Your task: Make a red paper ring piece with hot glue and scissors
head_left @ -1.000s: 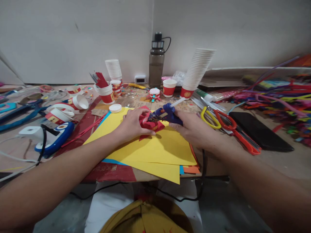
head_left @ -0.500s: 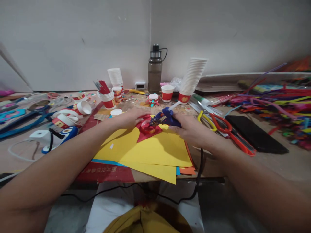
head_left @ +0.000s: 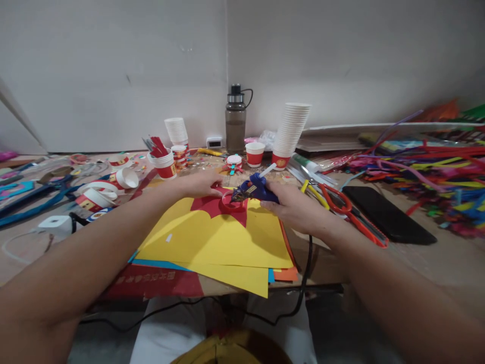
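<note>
My right hand [head_left: 290, 202] is wrapped round a blue glue gun [head_left: 261, 188] with a white glue stick out of its back. The gun's nozzle points down and left into a red ring [head_left: 227, 208], which looks like a strip cut from a paper cup. Under the ring lies a red paper cutout [head_left: 206, 206] with scalloped edges, on top of yellow paper sheets [head_left: 212, 242]. Beside the ring, my left hand [head_left: 199, 183] has its fingertips closed on the cutout's far edge; they are partly hidden.
A water bottle [head_left: 235, 124] and a tall cup stack [head_left: 291, 131] stand at the back. Scissors [head_left: 337, 197] and a black phone [head_left: 388, 215] lie at right, near pipe cleaners [head_left: 435, 177]. Cut cups [head_left: 94, 197] lie left. The gun's black cord [head_left: 308, 268] hangs over the front edge.
The red cutout has turned under the ring, and more of it shows on the left. The glue gun stays at the ring. My view has tilted slightly up and shifted.
</note>
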Motion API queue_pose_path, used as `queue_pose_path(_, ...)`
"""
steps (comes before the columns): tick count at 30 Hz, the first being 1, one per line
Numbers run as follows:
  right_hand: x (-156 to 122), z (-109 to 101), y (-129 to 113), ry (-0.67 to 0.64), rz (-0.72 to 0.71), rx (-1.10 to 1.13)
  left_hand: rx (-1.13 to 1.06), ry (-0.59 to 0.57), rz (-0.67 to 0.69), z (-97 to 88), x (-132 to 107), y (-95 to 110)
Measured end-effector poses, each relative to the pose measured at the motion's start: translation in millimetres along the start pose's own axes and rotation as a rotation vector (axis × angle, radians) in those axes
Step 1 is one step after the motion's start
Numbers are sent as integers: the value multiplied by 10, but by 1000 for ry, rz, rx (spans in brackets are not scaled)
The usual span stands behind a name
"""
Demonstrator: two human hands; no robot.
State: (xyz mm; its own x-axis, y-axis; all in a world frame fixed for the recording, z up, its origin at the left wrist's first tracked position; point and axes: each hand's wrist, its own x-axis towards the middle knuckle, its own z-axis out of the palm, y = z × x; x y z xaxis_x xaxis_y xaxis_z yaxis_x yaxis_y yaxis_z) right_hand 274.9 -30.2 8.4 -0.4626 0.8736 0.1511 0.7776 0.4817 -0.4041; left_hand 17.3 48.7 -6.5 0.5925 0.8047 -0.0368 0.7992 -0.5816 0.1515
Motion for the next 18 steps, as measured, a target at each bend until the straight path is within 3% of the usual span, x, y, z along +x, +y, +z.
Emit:
queue_pose_path(4, -4, -30, -8, 4, 33, -29, 58, -93, -85, -118, -104, -2)
queue_pose_path(8, -17, -23, -24, -27, 30, -2, 16, -168, -102, -105, -271, 26)
queue_pose_path(9, -19, -20, -27, -24, 17, 1, -21, -130, -107, -84, -316, 46)
queue_pose_path(12, -20, -13, -29, -8, -12, -3, -212, 188, -66, 6, -434, 121)
queue_pose_path(13, -18, -13, -29, -4, -9, -5, -309, 231, -33, 41, -462, 143)
queue_pose_path(18, -5, -8, -25, -15, 17, 4, -640, 214, 75, 216, -501, 198)
